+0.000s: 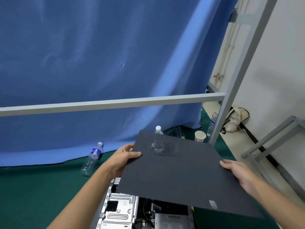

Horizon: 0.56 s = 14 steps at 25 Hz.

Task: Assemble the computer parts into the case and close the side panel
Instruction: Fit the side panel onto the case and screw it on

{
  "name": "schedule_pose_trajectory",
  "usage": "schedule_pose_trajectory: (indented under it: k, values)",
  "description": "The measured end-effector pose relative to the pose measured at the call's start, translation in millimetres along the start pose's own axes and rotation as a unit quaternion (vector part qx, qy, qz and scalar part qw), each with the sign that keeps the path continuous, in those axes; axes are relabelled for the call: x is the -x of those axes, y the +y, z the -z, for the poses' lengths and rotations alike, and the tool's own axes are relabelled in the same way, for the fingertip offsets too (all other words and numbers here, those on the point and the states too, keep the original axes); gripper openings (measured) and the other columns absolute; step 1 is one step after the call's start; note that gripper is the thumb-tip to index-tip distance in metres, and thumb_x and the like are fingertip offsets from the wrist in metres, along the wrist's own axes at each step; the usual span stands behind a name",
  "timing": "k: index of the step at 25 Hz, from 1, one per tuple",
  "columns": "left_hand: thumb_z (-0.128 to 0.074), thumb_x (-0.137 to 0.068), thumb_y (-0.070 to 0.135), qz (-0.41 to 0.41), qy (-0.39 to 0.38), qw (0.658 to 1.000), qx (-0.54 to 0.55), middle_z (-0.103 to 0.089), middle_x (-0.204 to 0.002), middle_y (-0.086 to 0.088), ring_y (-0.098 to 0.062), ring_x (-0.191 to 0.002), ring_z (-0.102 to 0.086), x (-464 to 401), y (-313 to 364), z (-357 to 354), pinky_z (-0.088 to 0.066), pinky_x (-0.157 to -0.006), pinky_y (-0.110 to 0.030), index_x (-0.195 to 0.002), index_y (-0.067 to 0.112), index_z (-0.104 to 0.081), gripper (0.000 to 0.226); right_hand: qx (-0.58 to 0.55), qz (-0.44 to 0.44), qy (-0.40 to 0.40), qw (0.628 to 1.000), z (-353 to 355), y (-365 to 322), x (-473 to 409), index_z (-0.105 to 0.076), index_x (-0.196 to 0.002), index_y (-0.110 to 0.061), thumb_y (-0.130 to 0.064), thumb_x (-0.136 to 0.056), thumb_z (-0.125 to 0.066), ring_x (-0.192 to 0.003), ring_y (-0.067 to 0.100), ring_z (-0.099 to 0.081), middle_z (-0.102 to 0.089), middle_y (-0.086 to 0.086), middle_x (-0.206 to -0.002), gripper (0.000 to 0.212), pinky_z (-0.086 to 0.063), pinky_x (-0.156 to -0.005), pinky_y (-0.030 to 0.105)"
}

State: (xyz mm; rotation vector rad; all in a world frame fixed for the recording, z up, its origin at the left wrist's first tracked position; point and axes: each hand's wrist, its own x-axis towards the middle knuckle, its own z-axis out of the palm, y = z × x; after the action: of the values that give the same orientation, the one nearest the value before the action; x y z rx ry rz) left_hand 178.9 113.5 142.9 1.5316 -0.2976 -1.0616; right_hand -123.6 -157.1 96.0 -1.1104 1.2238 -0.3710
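- Open computer case (145, 210), seen below both hands, metal bays exposed.
- Side panel (178, 176) is gripped at its edges by left hand (122, 160) and right hand (237, 172), held above the case.

Side panel (178, 171) above open case (122, 210); bottle (92, 158) left, cup (200, 136) behind.
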Motion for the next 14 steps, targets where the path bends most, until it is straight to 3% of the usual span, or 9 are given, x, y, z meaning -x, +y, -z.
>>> schedule_pose_trajectory:
  k: [4, 7, 9, 11, 14]
  values:
    - [-0.063, -0.088, -0.008, 0.059, 0.048, 0.995, -0.068, -0.072, -0.100, -0.018, -0.028, -0.079, -0.070, -15.7, -45.2, 15.2, -0.057, -0.071, -0.039, -0.123, 0.007, -0.053, 0.040, 0.043, 0.055, 0.042, 0.997, -14.8, 28.4, -1.9, -0.056, -0.136, -0.017, -0.018, -0.092, -0.068, -0.087, 0.028, -0.073, -0.072, 0.007, -0.106, 0.046, -0.059, -0.075, 0.039]
    - [-0.080, -0.081, 0.012, 0.071, 0.090, 0.977, -0.179, -0.070, -0.106, -0.013, -0.023, -0.087, -0.069, -21.5, -87.8, 21.7, -0.057, -0.079, -0.041, -0.119, 0.010, -0.051, 0.047, 0.097, 0.082, 0.028, 0.992, -26.9, 54.3, -7.7, -0.050, -0.143, -0.015, -0.017, -0.095, -0.065, -0.117, 0.029, -0.062, -0.062, 0.009, -0.131, 0.051, -0.050, -0.099, 0.046]
    - [-0.086, -0.075, 0.029, 0.063, 0.112, 0.958, -0.255, -0.068, -0.107, -0.004, -0.017, -0.091, -0.067, -22.2, -107.3, 22.3, -0.055, -0.082, -0.033, -0.115, 0.013, -0.052, 0.055, 0.116, 0.095, 0.014, 0.989, -33.9, 70.1, -9.4, -0.047, -0.145, -0.012, -0.015, -0.096, -0.063, -0.131, 0.026, -0.051, -0.055, 0.008, -0.140, 0.052, -0.042, -0.109, 0.047]
    - [-0.087, -0.071, 0.040, 0.067, 0.123, 0.940, -0.311, -0.066, -0.107, 0.001, -0.014, -0.091, -0.064, -25.8, -115.3, 21.6, -0.048, -0.076, -0.024, -0.115, 0.015, -0.050, 0.063, 0.133, 0.107, 0.002, 0.985, -38.9, 81.3, -14.4, -0.045, -0.146, -0.009, -0.013, -0.096, -0.061, -0.132, 0.020, -0.049, -0.053, 0.006, -0.142, 0.052, -0.040, -0.110, 0.039]
    - [-0.086, -0.068, 0.046, 0.085, 0.142, 0.919, -0.359, -0.064, -0.111, -0.001, -0.018, -0.093, -0.061, -32.5, -121.6, 19.1, -0.045, -0.077, -0.026, -0.112, 0.017, -0.047, 0.066, 0.136, 0.112, -0.008, 0.984, -43.1, 95.3, -22.0, -0.044, -0.145, -0.009, -0.012, -0.096, -0.060, -0.121, 0.007, -0.050, -0.056, 0.001, -0.138, 0.052, -0.040, -0.103, 0.027]
